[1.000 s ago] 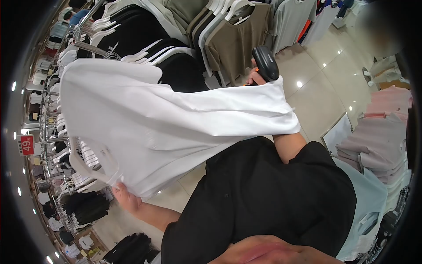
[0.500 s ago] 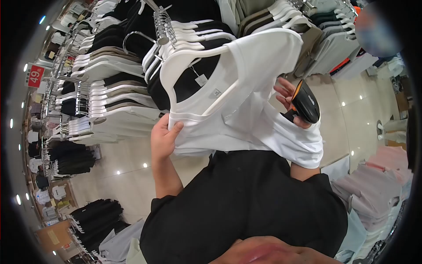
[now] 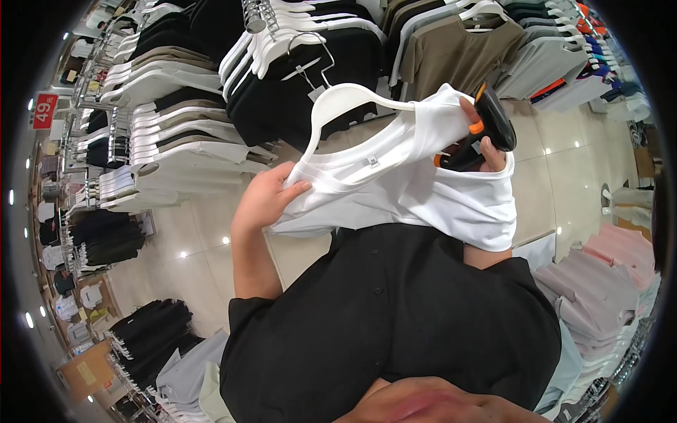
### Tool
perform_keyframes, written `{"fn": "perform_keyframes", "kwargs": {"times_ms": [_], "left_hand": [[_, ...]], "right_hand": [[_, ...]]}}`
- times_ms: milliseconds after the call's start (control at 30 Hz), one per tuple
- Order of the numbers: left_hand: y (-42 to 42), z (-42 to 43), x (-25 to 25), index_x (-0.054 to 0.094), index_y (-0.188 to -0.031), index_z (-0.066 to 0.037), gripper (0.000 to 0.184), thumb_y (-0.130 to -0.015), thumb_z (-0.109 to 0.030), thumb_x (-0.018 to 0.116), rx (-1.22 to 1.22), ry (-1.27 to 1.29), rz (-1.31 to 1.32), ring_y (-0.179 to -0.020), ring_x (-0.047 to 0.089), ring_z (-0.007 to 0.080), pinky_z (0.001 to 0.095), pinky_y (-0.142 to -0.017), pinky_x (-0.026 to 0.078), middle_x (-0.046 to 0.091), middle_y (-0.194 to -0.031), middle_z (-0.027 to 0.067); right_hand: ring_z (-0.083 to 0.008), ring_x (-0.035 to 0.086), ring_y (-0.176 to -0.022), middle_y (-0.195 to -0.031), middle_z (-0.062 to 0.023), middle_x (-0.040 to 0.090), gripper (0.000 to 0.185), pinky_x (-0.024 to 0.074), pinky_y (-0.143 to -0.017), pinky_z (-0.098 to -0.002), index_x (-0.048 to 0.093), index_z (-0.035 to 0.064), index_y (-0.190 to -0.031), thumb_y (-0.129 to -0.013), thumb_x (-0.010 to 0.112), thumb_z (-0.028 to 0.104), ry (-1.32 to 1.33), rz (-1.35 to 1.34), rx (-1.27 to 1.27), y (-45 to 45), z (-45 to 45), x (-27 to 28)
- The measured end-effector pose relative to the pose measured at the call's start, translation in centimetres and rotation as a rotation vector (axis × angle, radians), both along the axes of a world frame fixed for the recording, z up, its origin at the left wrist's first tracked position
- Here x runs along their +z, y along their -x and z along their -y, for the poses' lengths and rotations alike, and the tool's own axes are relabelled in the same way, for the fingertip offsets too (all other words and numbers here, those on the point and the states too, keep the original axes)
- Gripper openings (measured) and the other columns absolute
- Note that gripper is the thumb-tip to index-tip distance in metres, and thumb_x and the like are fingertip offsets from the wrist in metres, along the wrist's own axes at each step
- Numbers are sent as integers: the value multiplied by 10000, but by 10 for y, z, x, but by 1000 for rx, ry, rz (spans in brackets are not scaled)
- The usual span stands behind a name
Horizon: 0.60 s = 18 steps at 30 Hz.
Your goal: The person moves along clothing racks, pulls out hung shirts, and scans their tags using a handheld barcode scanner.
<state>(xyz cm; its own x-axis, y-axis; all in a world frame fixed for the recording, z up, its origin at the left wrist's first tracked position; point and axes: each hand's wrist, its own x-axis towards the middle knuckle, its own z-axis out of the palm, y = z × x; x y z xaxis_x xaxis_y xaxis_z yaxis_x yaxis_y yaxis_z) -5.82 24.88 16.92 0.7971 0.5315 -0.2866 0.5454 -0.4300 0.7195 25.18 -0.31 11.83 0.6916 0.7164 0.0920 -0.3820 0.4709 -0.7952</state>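
White T-shirt [image 3: 469,201] is slung aslant in loose creases on a white hanger [image 3: 344,101], both hanger arms running in at the neckline, small label [image 3: 371,163] visible inside the collar; black handheld scanner [image 3: 498,121], orange-trimmed, sits tilted just beside one shoulder.

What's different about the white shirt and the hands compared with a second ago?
The white shirt has swung round: its hanger, earlier off to the left, now shows higher and between the hands. The left hand has moved up and rightward in the picture. Unchanged: it grips the shirt, and the right hand holds the black scanner.
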Motion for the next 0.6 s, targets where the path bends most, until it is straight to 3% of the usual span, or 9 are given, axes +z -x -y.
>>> {"fn": "perform_keyframes", "kwargs": {"times_ms": [100, 167, 267, 333, 467, 533, 600], "left_hand": [[2, 1, -11, 709, -1050, -22, 287, -934, -278, 771, 30, -3, -26, -761, 648, 282, 383, -728, 505, 716, -854, 145], [3, 3, -14, 707, -1055, -19, 293, -932, -275, 774, 49, 0, -27, -770, 659, 296, 388, -733, 509, 717, -858, 151], [-9, 19, -13, 716, -1065, -21, 292, -922, -266, 783, 127, -80, 29, -791, 674, 303, 403, -754, 518, 720, -869, 143], [-23, 33, -13, 713, -1115, -19, 264, -925, -198, 754, 187, -863, 443, -837, 674, 309, 422, -800, 529, 727, -944, 140], [-36, 58, -5, 698, -1168, -20, 248, -929, -85, 679, 24, -676, 539, -965, 678, 338, 442, -874, 534, 724, -1053, 159], [-54, 60, -11, 692, -1177, -26, 232, -966, -25, 595, -169, -255, 362, -1056, 681, 396, 434, -932, 537, 710, -1144, 208], [-67, 55, -23, 690, -1193, -22, 255, -959, -10, 588, -195, -266, 315, -1080, 665, 425, 451, -946, 531, 692, -1184, 233]], "right_hand": [[-352, 656, -1227, -1484, -171, 576, 785, 628, -954, -492, 457, 101, -1530, -856, 809, 298, 91, -7, 2, 6, -5, 5], [-363, 639, -1252, -1484, -181, 567, 735, 638, -942, -462, 412, 66, -1549, -950, 721, 359, 137, 36, -60, 11, -9, 1], [-371, 640, -1253, -1476, -192, 569, 734, 641, -948, -483, 413, 58, -1539, -948, 727, 359, 91, -5, -46, 14, -13, -2], [-351, 648, -1239, -1453, -185, 591, 731, 635, -956, -477, 443, 71, -1518, -917, 758, 342, 76, -50, -60, 22, -16, 4], [-336, 659, -1228, -1423, -181, 615, 739, 629, -977, -462, 468, 90, -1498, -884, 792, 343, 86, -54, -87, 28, -16, 14], [-341, 658, -1234, -1421, -183, 615, 743, 626, -989, -470, 468, 86, -1497, -885, 788, 359, 52, -47, -92, 34, -21, 17], [-346, 657, -1240, -1418, -184, 615, 747, 622, -1002, -478, 469, 82, -1496, -886, 785, 376, 12, -40, -105, 39, -23, 23]]}}
